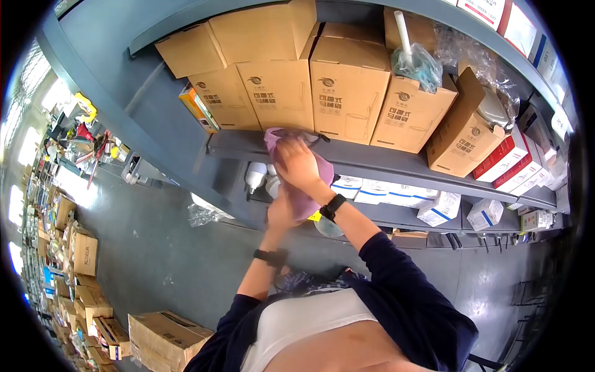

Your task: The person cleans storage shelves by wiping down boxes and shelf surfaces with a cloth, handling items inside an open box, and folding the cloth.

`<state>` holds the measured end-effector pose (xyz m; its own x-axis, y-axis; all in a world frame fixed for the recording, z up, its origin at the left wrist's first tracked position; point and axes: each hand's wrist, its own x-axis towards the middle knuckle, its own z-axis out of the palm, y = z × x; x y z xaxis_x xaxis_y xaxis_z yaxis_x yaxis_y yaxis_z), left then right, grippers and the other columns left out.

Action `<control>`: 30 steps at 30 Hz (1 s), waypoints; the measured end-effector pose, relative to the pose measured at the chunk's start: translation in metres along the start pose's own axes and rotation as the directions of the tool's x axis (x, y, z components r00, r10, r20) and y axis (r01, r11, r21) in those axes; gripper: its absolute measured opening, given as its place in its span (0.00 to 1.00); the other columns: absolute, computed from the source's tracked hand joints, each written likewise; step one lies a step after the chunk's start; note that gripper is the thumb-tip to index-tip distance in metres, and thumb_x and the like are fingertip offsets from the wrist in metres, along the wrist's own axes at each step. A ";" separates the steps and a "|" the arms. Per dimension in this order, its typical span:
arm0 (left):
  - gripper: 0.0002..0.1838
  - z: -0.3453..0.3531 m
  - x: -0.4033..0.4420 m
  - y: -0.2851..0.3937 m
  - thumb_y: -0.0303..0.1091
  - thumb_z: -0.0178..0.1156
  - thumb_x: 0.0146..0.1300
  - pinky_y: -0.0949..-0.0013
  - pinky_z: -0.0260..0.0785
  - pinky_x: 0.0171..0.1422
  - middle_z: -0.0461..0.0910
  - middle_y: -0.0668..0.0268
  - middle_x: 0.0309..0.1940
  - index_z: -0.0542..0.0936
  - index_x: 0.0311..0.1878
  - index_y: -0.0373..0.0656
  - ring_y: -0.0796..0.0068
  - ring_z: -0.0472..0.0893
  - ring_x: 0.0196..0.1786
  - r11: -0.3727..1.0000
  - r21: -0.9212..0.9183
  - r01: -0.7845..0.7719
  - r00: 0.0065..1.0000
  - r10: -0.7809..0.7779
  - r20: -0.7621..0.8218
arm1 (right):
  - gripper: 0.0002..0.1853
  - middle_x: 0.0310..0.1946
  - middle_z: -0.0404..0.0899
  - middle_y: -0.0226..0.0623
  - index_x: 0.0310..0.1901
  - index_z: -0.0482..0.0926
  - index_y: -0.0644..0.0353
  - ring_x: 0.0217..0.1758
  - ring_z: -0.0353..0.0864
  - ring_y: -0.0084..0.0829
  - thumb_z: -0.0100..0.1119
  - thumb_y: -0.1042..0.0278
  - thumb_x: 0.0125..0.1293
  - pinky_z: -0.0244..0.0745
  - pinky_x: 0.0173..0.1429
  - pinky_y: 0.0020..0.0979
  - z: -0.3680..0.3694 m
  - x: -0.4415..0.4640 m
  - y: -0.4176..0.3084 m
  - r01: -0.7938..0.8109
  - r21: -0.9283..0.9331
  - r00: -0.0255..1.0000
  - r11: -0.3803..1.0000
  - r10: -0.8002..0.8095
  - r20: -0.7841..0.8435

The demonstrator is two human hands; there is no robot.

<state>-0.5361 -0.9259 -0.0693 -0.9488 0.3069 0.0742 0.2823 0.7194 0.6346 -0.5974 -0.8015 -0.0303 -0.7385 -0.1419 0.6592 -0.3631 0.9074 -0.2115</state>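
Observation:
A purple cloth [322,170] hangs between my hands at the edge of the shelf [396,162], in front of the tan boxes. My right hand [299,164] lies over the upper part of the cloth, its fingers curled onto the fabric and slightly blurred. Lower down, my left hand [282,211] grips the cloth's near side; its fingertips are hidden behind the fabric. Just past my right fingers, a small dark strap-like piece [323,137] sticks out near the cloth. Whether anything is inside the cloth I cannot tell.
Several tan cartons [350,93] line the shelf, one with an open flap [462,102]. A white-handled item in plastic [418,65] sits on top of them. Below are white boxes [440,208] and a white bulb [255,175]. A cardboard box [167,338] stands on the floor at left.

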 end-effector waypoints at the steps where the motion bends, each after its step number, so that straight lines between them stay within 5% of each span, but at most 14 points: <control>1: 0.23 0.000 0.001 0.002 0.38 0.36 0.65 0.47 0.64 0.39 0.75 0.41 0.31 0.54 0.61 0.40 0.39 0.73 0.35 1.000 -0.012 0.018 1.000 -0.018 0.004 | 0.26 0.53 0.69 0.40 0.51 0.69 0.65 0.60 0.62 0.36 0.53 0.56 0.53 0.50 0.68 0.40 0.001 0.001 -0.001 0.003 -0.024 1.000 1.000 -0.002 0.026; 8: 0.23 0.030 0.000 -0.005 0.39 0.36 0.65 0.46 0.62 0.42 0.73 0.38 0.37 0.53 0.62 0.42 0.38 0.72 0.39 0.993 -0.108 0.041 0.999 -0.043 -0.009 | 0.24 0.52 0.70 0.38 0.51 0.70 0.64 0.59 0.63 0.35 0.54 0.62 0.52 0.52 0.67 0.38 -0.006 -0.013 0.007 0.078 0.002 0.997 0.997 -0.078 0.003; 10: 0.24 0.044 -0.006 -0.009 0.39 0.36 0.65 0.47 0.61 0.49 0.71 0.39 0.43 0.52 0.63 0.43 0.39 0.71 0.45 0.978 -0.115 0.176 0.973 -0.155 0.168 | 0.24 0.52 0.70 0.37 0.51 0.70 0.62 0.60 0.63 0.35 0.55 0.64 0.50 0.53 0.67 0.39 -0.019 -0.028 0.011 0.057 0.023 0.998 0.998 -0.057 0.010; 12: 0.24 0.103 -0.007 -0.058 0.40 0.36 0.65 0.48 0.59 0.52 0.70 0.41 0.46 0.52 0.63 0.43 0.40 0.69 0.48 0.972 -0.227 0.065 0.998 -0.059 0.034 | 0.26 0.53 0.69 0.35 0.53 0.69 0.59 0.60 0.64 0.34 0.56 0.67 0.49 0.53 0.67 0.38 -0.039 -0.043 0.013 0.010 0.035 0.999 0.999 -0.012 0.042; 15: 0.24 0.076 -0.014 -0.014 0.40 0.35 0.66 0.49 0.51 0.61 0.68 0.42 0.52 0.53 0.63 0.41 0.42 0.66 0.55 0.981 0.156 -0.112 0.991 0.099 0.092 | 0.27 0.54 0.68 0.34 0.54 0.68 0.59 0.60 0.63 0.33 0.56 0.67 0.50 0.52 0.67 0.37 -0.055 -0.071 0.023 -0.113 -0.017 0.993 0.993 0.114 0.035; 17: 0.23 0.059 -0.016 0.016 0.39 0.34 0.66 0.50 0.50 0.61 0.69 0.40 0.50 0.53 0.62 0.38 0.42 0.67 0.55 0.992 -0.126 0.020 0.969 0.012 0.247 | 0.28 0.55 0.67 0.35 0.56 0.66 0.59 0.61 0.62 0.32 0.56 0.65 0.51 0.52 0.67 0.37 -0.065 -0.075 0.029 -0.164 -0.040 0.986 0.986 0.165 0.034; 18: 0.23 0.063 -0.011 0.015 0.38 0.33 0.67 0.51 0.56 0.57 0.70 0.39 0.46 0.55 0.61 0.37 0.42 0.69 0.51 0.985 -0.086 -0.147 0.979 0.157 0.132 | 0.27 0.55 0.68 0.35 0.55 0.67 0.60 0.61 0.62 0.32 0.56 0.65 0.51 0.53 0.66 0.37 -0.069 -0.071 0.032 -0.179 -0.051 0.983 0.983 0.181 0.022; 19: 0.23 0.067 -0.008 0.014 0.38 0.33 0.67 0.51 0.56 0.57 0.70 0.39 0.46 0.55 0.61 0.37 0.42 0.69 0.51 0.984 -0.085 -0.154 0.976 0.166 0.144 | 0.27 0.55 0.68 0.35 0.55 0.67 0.60 0.61 0.62 0.32 0.56 0.64 0.51 0.54 0.65 0.37 -0.070 -0.066 0.035 -0.194 -0.059 0.981 0.979 0.194 0.008; 25: 0.24 0.076 0.023 0.026 0.41 0.32 0.66 0.49 0.64 0.43 0.74 0.39 0.37 0.56 0.61 0.37 0.41 0.74 0.41 1.000 -0.013 -0.028 0.955 0.030 0.294 | 0.24 0.48 0.72 0.37 0.48 0.71 0.61 0.55 0.66 0.34 0.57 0.57 0.50 0.59 0.59 0.35 -0.065 -0.043 0.043 -0.276 -0.135 0.961 0.952 0.274 -0.033; 27: 0.24 0.094 0.038 0.004 0.36 0.41 0.62 0.52 0.67 0.44 0.75 0.41 0.36 0.58 0.58 0.32 0.45 0.76 0.39 0.892 -0.026 -0.452 0.892 0.452 0.008 | 0.24 0.48 0.72 0.38 0.47 0.71 0.61 0.55 0.66 0.35 0.57 0.56 0.51 0.60 0.58 0.35 -0.064 -0.046 0.046 -0.214 -0.139 0.976 0.967 0.207 -0.063; 29: 0.24 0.101 0.039 -0.002 0.33 0.46 0.60 0.53 0.68 0.44 0.75 0.42 0.36 0.60 0.57 0.29 0.48 0.77 0.37 0.768 0.008 -0.641 0.759 0.635 -0.144 | 0.23 0.48 0.72 0.37 0.46 0.72 0.61 0.55 0.66 0.35 0.58 0.56 0.51 0.61 0.57 0.34 -0.064 -0.047 0.048 -0.206 -0.164 0.978 0.965 0.196 -0.078; 30: 0.23 0.073 0.024 0.027 0.36 0.39 0.63 0.52 0.65 0.45 0.73 0.39 0.39 0.57 0.58 0.31 0.43 0.74 0.42 0.929 -0.123 -0.348 0.932 0.357 0.058 | 0.22 0.48 0.72 0.35 0.45 0.73 0.61 0.54 0.67 0.35 0.58 0.57 0.51 0.61 0.57 0.34 -0.064 -0.047 0.048 -0.208 -0.133 0.976 0.969 0.197 -0.091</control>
<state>-0.5411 -0.8535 -0.1062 -0.7757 0.5792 0.2505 0.5750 0.4852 0.6588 -0.5435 -0.7262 -0.0250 -0.7410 0.0761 0.6672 -0.1229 0.9614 -0.2461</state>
